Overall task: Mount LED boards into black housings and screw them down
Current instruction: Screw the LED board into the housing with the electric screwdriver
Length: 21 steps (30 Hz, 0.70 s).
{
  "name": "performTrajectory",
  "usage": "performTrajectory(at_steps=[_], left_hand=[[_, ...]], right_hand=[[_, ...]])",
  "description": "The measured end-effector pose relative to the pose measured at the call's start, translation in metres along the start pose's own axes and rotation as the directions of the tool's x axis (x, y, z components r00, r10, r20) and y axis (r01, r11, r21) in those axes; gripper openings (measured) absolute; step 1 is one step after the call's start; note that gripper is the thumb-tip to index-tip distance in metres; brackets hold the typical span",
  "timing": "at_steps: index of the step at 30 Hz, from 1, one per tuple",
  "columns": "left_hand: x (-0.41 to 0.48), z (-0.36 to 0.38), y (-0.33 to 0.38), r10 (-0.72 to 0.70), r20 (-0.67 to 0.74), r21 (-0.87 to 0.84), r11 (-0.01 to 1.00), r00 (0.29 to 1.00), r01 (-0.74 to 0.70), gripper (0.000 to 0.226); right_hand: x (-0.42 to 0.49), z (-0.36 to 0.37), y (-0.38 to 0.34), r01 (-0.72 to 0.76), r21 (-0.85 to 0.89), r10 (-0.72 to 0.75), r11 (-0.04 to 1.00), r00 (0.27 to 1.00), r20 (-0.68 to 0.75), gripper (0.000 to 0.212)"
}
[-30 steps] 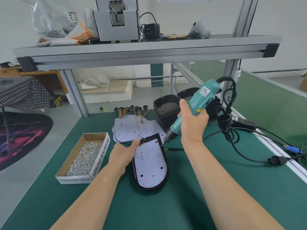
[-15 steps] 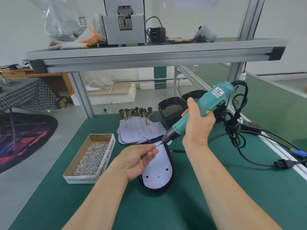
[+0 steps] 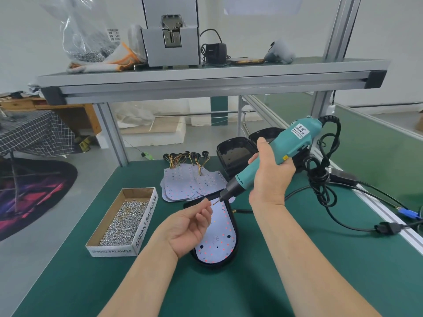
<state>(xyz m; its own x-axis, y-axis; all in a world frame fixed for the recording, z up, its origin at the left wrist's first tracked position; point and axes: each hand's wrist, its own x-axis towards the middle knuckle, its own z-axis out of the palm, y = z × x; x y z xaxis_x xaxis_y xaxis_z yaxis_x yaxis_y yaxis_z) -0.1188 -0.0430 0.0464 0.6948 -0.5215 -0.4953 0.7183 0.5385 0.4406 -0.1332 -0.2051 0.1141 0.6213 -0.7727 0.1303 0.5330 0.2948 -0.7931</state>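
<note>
A black housing (image 3: 236,234) lies on the green mat with a white LED board (image 3: 220,239) seated inside it. My left hand (image 3: 190,227) hovers palm-up over the board's near-left part, thumb and forefinger pinching a small screw (image 3: 213,202) right at the driver's bit. My right hand (image 3: 270,179) grips a teal electric screwdriver (image 3: 295,143), slanted down to the left, its tip just above the housing's far end. Behind lie a pile of loose LED boards (image 3: 183,186) with wire leads and empty black housings (image 3: 235,156).
A cardboard box of screws (image 3: 123,220) sits to the left of the housing. The screwdriver's coiled black cable (image 3: 320,177) and a plug line (image 3: 386,227) trail across the mat on the right. An aluminium shelf (image 3: 206,81) spans overhead with a grey machine on it.
My left hand left the housing's edge, turned palm-up and rose with a screw to the bit. My right hand shifted the screwdriver slightly up and right.
</note>
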Motion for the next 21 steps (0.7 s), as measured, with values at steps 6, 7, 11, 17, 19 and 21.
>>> performTrajectory(at_steps=[6, 7, 11, 17, 19, 21], left_hand=[[-0.001, -0.003, -0.006, 0.035, -0.013, -0.025, 0.999, 0.999, -0.035, 0.018], [-0.001, -0.003, -0.007, 0.045, -0.01, -0.028, 0.999, 0.999, -0.045, 0.022], [-0.001, -0.004, -0.007, 0.053, 0.015, -0.023, 0.998, 0.998, -0.052, 0.032], [-0.003, 0.0, -0.011, 0.041, 0.021, -0.042, 0.998, 0.999, -0.04, 0.034], [-0.003, 0.0, -0.011, 0.039, 0.015, -0.047, 0.998, 0.999, -0.038, 0.032], [-0.003, 0.0, -0.012, 0.034, 0.016, -0.054, 0.998, 0.999, -0.033, 0.03]], right_hand=[[-0.002, 0.001, -0.003, 0.015, 0.014, -0.015, 1.0, 1.0, 0.009, 0.022], [-0.002, 0.001, -0.003, 0.016, 0.015, -0.016, 1.0, 1.0, 0.006, 0.021], [-0.001, 0.0, -0.003, 0.023, 0.015, -0.023, 1.0, 1.0, 0.0, 0.022], [-0.002, -0.003, -0.001, 0.034, 0.016, -0.034, 0.999, 0.999, -0.002, 0.023], [-0.003, -0.003, -0.001, 0.037, 0.014, -0.037, 0.999, 0.999, 0.007, 0.022], [-0.004, -0.003, -0.002, 0.041, 0.014, -0.041, 0.999, 0.999, 0.01, 0.022]])
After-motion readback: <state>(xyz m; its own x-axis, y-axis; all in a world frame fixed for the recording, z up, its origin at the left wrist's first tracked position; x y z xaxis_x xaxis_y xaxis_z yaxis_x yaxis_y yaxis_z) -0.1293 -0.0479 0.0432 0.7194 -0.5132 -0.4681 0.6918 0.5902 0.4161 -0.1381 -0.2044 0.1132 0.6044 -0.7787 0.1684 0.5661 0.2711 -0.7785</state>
